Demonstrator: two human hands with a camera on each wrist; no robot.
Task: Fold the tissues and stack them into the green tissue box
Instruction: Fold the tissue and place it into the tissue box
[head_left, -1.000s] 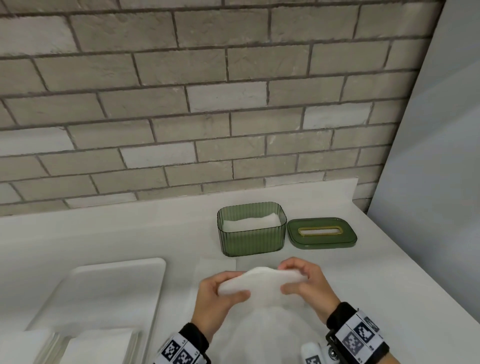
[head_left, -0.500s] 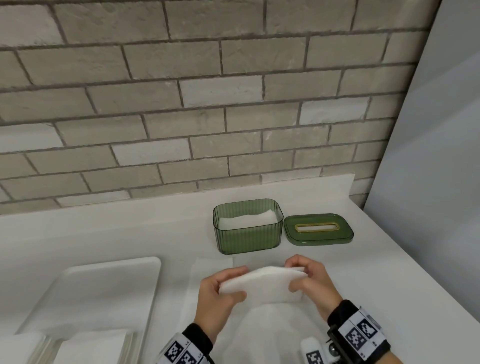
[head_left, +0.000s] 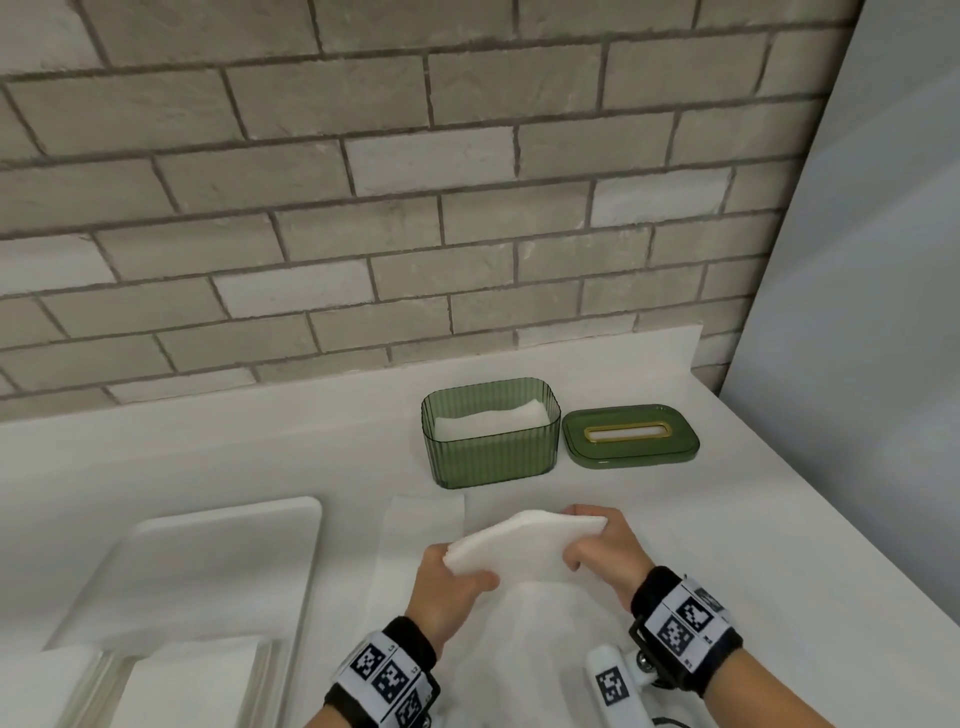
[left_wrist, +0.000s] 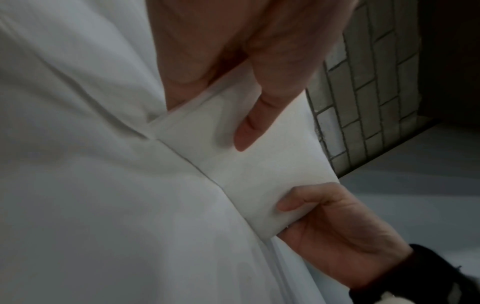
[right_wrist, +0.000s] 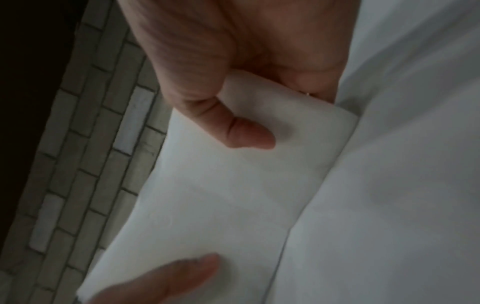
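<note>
A folded white tissue (head_left: 524, 548) is held just above the counter between both hands. My left hand (head_left: 452, 577) pinches its left end with the thumb on top, and my right hand (head_left: 597, 545) pinches its right end. The wrist views show the same tissue (left_wrist: 259, 164) (right_wrist: 221, 195) with a thumb pressed on each end. The green tissue box (head_left: 491, 434) stands open behind the hands with white tissues inside. Its green lid (head_left: 631, 436) with a gold-rimmed slot lies flat to the box's right.
A flat white tissue sheet (head_left: 415, 540) lies on the counter under the hands. A white tray (head_left: 218, 566) sits at the left, with a stack of tissues (head_left: 192, 680) at its near end. A brick wall (head_left: 363, 208) backs the counter and a grey panel (head_left: 872, 364) closes the right side.
The tissue has gone from a bowed shape to a flatter fold, tilted with its right end further from me. Both hands keep their grip and have shifted slightly.
</note>
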